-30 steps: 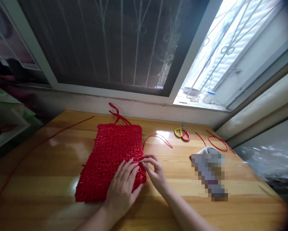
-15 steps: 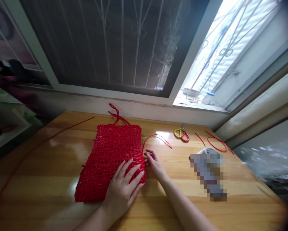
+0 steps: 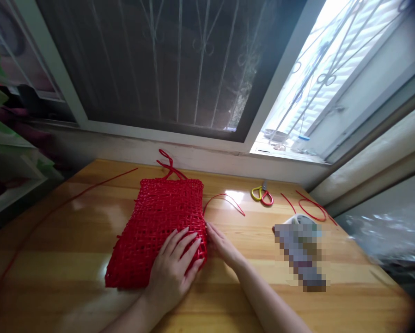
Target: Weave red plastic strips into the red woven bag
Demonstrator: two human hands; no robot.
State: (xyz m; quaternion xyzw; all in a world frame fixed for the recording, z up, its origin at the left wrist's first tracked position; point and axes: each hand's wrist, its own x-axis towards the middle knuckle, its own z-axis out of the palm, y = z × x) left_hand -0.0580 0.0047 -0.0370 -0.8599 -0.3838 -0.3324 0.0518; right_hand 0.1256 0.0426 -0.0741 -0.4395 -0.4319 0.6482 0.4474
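Observation:
A red woven mesh piece [image 3: 159,226] lies flat on a wooden table [image 3: 72,249]. My left hand [image 3: 174,268] rests palm down on its near right corner, fingers stretched out. My right hand [image 3: 221,243] sits at the piece's right edge, fingers together and pressed against the weave where a loose red cord [image 3: 224,201] leaves it. Whether those fingers pinch the cord is hidden.
Scissors with yellow and red handles [image 3: 262,194] lie at the back of the table. Red cord offcuts [image 3: 311,208] lie at the back right beside a blurred object [image 3: 299,252]. A long red cord [image 3: 48,217] trails across the left. A barred window [image 3: 166,69] stands behind.
My right hand has moved down from above the edge and closed in against the weave's right side. My left hand has shifted slightly left on the piece.

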